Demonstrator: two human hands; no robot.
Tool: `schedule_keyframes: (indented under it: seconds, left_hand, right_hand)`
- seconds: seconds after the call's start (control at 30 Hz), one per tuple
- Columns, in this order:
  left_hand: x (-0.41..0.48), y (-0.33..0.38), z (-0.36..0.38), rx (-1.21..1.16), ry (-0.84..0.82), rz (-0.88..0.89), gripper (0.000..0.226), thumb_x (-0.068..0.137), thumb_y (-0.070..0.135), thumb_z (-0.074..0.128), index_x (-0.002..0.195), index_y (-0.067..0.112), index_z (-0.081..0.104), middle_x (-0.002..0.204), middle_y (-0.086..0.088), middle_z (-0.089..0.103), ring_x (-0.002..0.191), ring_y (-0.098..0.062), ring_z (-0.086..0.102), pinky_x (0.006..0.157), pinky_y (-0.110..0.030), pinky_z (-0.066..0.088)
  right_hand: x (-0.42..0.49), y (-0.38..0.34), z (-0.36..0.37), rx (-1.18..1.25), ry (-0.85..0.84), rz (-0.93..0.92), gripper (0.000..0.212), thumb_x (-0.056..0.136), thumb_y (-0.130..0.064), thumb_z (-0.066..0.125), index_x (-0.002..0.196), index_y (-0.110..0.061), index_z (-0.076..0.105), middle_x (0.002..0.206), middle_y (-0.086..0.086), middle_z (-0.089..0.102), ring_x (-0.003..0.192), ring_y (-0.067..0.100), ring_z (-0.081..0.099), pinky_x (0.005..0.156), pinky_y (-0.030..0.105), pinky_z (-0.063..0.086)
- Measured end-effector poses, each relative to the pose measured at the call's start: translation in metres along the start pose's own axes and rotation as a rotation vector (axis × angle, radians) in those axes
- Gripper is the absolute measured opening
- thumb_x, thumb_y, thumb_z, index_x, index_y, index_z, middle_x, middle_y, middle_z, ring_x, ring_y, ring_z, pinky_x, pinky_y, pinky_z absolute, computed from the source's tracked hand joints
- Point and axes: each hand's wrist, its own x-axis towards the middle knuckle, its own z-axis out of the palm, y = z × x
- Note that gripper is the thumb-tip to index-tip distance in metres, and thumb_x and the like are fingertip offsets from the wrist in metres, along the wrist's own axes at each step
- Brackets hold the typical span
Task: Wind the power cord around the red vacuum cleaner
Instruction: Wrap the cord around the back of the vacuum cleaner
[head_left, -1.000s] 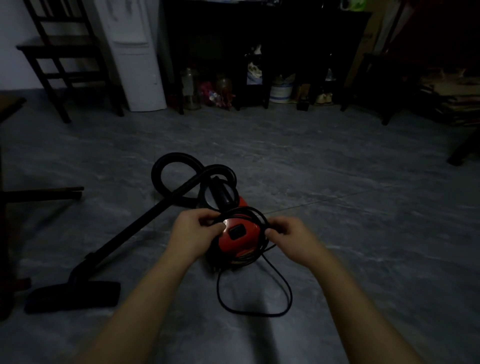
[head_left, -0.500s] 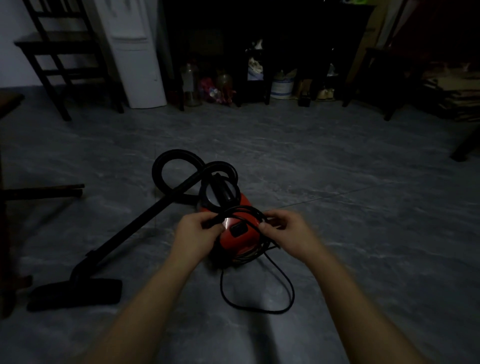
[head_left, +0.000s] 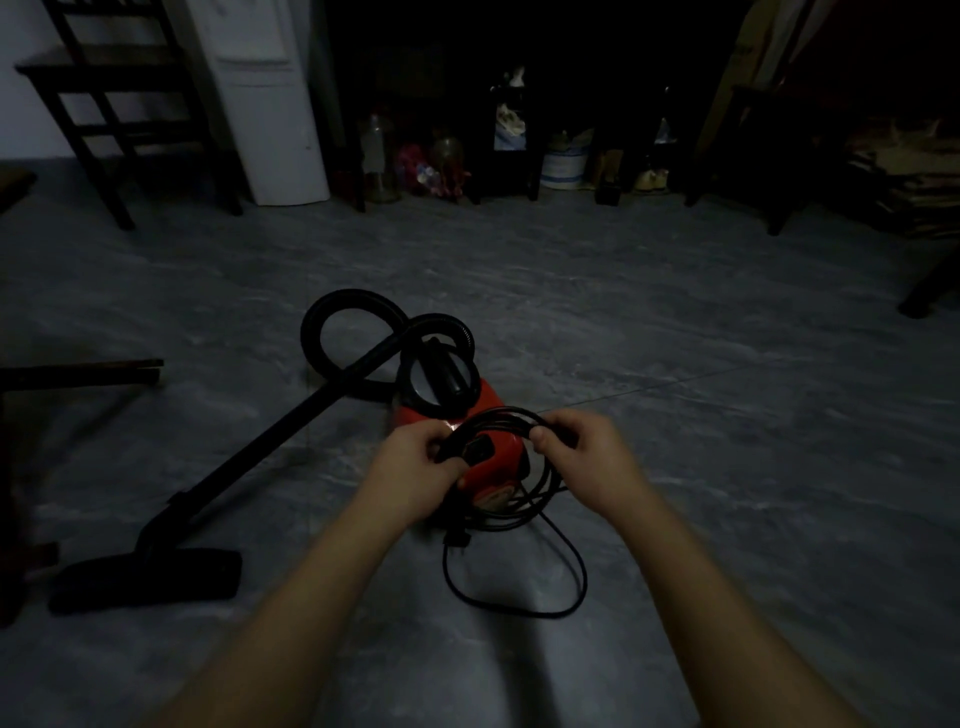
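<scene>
While both hands work over it, the red vacuum cleaner (head_left: 485, 457) sits on the grey floor (head_left: 675, 364) in the middle of the head view, room very dim. Left hand (head_left: 415, 467) is closed, fingers pinching a bundle of black power cord (head_left: 511, 415) at the near-left top of the body. Right hand (head_left: 582, 457) is closed too, thumb and fingers clamped on the same bundle at the right side. Between the hands the cord arcs over the top of the red body in several strands. More turns hang down the right flank, touching the shell. One loose loop (head_left: 519, 608) trails on the floor just in front of the vacuum. Black hose (head_left: 353, 312) coils on the floor behind the body, its wand (head_left: 270, 447) runs left and forward to a floor nozzle (head_left: 150, 577). Dark chair (head_left: 119, 104) and white appliance (head_left: 270, 104) far back left, well apart.
</scene>
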Motion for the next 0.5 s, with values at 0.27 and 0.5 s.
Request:
schedule_keyframes:
  seconds: [0.27,0.5]
  left_hand:
    - [-0.004,0.005,-0.008,0.242,-0.141,0.141,0.020,0.083,0.024,0.073,0.103,0.025,0.072,0.086,0.004,0.073,0.081,-0.011,0.068,0.074,-0.026,0.053]
    - [-0.004,0.005,-0.012,0.252,-0.176,0.157,0.011,0.089,0.015,0.068,0.098,0.019,0.075,0.077,0.001,0.070,0.071,-0.013,0.067,0.067,-0.025,0.052]
  right_hand:
    - [-0.002,-0.009,-0.001,-0.042,-0.100,-0.068,0.018,0.095,-0.021,0.062,0.106,-0.018,0.077,0.092,-0.006,0.076,0.084,0.003,0.069,0.074,0.019,0.053]
    - [-0.004,-0.007,0.001,-0.001,-0.150,-0.034,0.014,0.094,-0.025,0.064,0.098,-0.020,0.077,0.084,-0.010,0.074,0.076,-0.004,0.068,0.062,0.009,0.049]
